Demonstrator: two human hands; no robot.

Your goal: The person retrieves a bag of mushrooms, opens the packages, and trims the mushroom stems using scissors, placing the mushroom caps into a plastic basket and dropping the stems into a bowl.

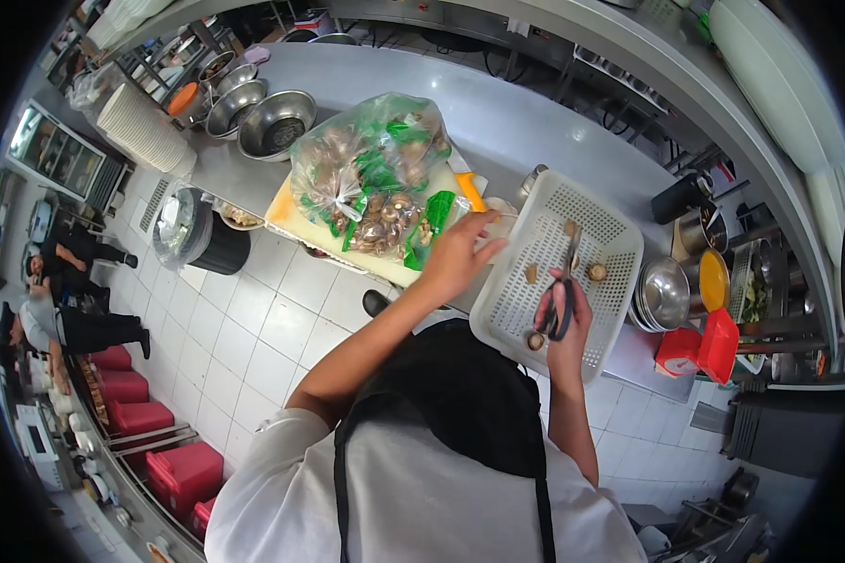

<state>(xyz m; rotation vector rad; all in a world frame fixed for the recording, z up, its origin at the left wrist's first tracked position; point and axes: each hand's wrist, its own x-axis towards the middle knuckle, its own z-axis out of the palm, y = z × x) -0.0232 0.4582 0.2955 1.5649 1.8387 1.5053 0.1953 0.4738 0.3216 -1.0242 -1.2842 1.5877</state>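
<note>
My right hand (569, 319) grips black-handled scissors (571, 251) over a white perforated basket (632, 246), blades pointing away from me. Several mushrooms lie in that basket, among them a brown-capped mushroom (596, 271) right of the scissors and another mushroom (535, 341) lower left. My left hand (465, 251) is open, its fingers apart, between the basket's left side and an open bag of mushrooms (385, 225). Behind it stands a larger clear and green plastic bag (371, 141) packed with mushrooms. Both bags rest on a pale cutting board (284, 212).
Metal bowls (277, 125) stand at the counter's left end, near a lidless black bin (218, 239). A yellow-handled tool (469, 191) lies beside the bags. Stacked steel bowls (665, 289) and a red container (699, 349) sit right of the basket. Two people (70, 319) are far left.
</note>
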